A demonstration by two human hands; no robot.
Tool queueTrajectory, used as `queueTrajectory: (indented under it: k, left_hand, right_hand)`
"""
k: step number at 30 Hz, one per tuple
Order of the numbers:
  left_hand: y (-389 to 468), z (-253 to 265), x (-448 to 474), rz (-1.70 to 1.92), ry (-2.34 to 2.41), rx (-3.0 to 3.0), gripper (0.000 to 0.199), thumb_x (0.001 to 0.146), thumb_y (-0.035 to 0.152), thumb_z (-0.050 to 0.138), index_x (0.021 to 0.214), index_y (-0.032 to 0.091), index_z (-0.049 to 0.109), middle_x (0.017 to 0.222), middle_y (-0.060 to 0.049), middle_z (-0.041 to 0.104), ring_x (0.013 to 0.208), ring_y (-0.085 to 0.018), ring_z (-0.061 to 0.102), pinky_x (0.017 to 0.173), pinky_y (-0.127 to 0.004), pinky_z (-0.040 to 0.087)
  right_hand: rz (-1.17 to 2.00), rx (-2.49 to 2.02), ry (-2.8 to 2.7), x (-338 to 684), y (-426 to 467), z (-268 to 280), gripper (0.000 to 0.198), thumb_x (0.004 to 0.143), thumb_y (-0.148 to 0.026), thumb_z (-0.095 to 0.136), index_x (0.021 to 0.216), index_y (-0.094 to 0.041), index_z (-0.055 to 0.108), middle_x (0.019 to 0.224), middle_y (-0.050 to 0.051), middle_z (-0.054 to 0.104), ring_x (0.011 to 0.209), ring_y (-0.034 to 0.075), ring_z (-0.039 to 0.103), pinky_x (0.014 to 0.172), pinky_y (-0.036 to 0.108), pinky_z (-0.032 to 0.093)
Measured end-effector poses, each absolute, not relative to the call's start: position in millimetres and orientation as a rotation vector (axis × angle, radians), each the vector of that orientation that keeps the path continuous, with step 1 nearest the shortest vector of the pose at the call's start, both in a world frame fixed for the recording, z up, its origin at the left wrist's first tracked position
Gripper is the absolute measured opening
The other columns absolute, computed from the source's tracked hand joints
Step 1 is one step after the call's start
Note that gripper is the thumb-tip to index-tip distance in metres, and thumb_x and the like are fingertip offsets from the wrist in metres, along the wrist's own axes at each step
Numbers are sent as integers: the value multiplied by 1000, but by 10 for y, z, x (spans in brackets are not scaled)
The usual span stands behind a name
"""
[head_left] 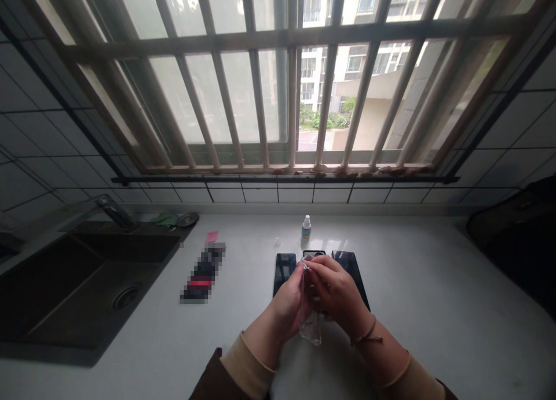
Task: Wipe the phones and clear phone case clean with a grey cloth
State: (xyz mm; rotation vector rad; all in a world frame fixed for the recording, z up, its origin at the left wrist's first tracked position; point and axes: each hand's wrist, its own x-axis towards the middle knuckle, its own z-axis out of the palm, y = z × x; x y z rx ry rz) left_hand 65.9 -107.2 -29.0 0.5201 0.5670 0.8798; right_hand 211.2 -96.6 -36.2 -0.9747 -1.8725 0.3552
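Observation:
My left hand [288,304] is closed around a clear phone case [311,332], whose lower end shows below my palms. My right hand [336,290] meets it from the other side, its fingers pinched together at the case's upper end. A small white piece [306,264] pokes out between the fingertips; its kind is too small to tell. Behind the hands lie a dark phone [284,268] on the left, a second phone [320,253] mostly hidden by my fingers, and a larger dark tablet-like device [353,270] on the right.
Beyond the devices a small white bottle [306,229] stands upright on the white counter [434,284]. A pixelated dark and red item [203,275] and a pink slip [211,236] lie left. The sink [143,252] is far left, a black bag-like object [516,238] far right.

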Motion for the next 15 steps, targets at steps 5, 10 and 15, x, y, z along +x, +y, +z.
queueTrajectory:
  k: [5, 10, 15]
  left_hand:
    - [-1063, -298, 612, 895, 533, 510, 59, 109, 58, 42, 138, 12, 65, 124, -20, 72, 114, -30, 70, 92, -39, 57]
    - [-1008, -271, 576, 950, 516, 332, 54, 109, 54, 45, 134, 10, 65, 118, -18, 73, 115, -28, 71, 101, -38, 56]
    - [-948, -242, 543, 1035, 621, 235, 61, 108, 57, 44, 146, 10, 55, 117, -18, 72, 106, -26, 74, 100, -38, 58]
  right_hand:
    - [359, -931, -1900, 2106, -995, -323, 26, 108, -19, 53, 120, -23, 75, 111, 11, 73, 100, 24, 72, 85, 37, 62]
    - [268, -808, -1992, 2082, -1007, -345, 23, 106, -18, 58, 122, -23, 74, 114, 9, 76, 103, 24, 72, 89, 40, 58]
    - [291, -697, -2045, 2024, -1032, -337, 24, 105, -14, 60, 123, -25, 73, 110, 7, 78, 102, 23, 72, 94, 42, 55]
